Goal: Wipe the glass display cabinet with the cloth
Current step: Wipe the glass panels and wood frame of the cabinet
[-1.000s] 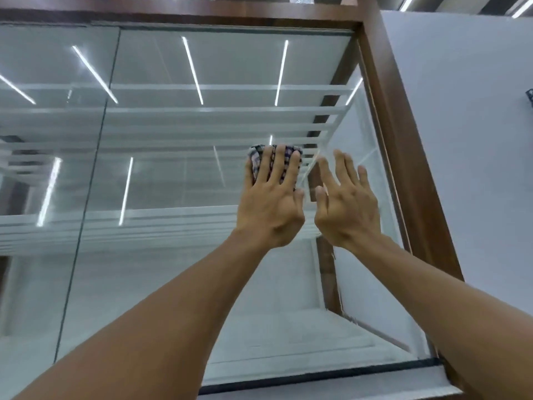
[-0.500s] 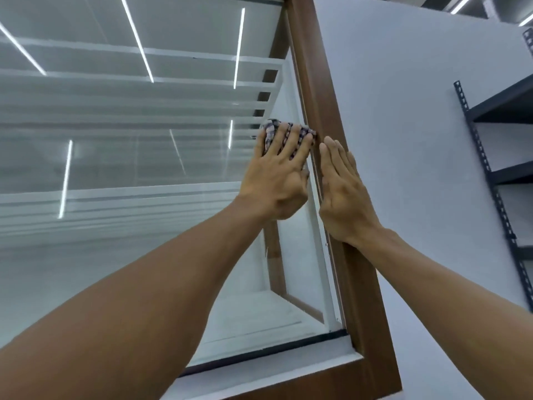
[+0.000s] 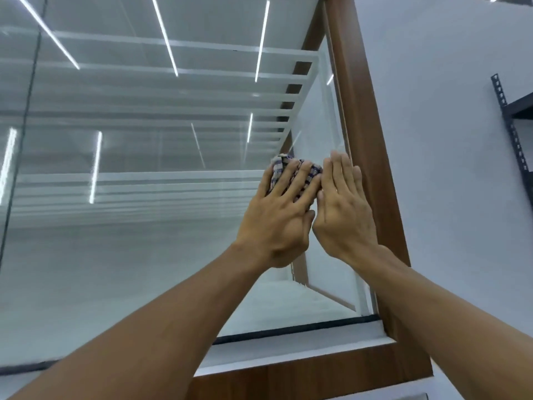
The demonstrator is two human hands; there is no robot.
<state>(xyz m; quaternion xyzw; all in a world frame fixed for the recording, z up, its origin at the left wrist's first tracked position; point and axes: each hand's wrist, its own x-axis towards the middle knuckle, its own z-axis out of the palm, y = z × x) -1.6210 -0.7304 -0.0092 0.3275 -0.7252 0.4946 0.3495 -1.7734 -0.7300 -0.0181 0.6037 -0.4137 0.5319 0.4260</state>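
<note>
- I read the step in hand as the wiping itself: the cloth (image 3: 277, 168) is on the front glass (image 3: 144, 232) of the display cabinet, at the pane's right edge, well above its bottom rail.
- The cloth is checked and bunched. It lies against the glass under the left grip (image 3: 281, 223), just left of the brown wooden frame (image 3: 366, 134).
- The left grip's fingers (image 3: 288, 180) are spread and nearly straight over the cloth. They press it flat rather than clutching it.
- The right grip (image 3: 344, 217) is released and holds nothing. It lies flat on the glass just beside the cloth, its outer fingers at the frame.
- Next move, as I judge it: no pane is left to the right, so the stroke must turn back left or run down beside the frame toward the near corner.
- That calls for steady pressure, or the bunched cloth may slip from under flat fingers. The right grip must also clear the path.
- Reflections hide which parts of the glass are clean.
</note>
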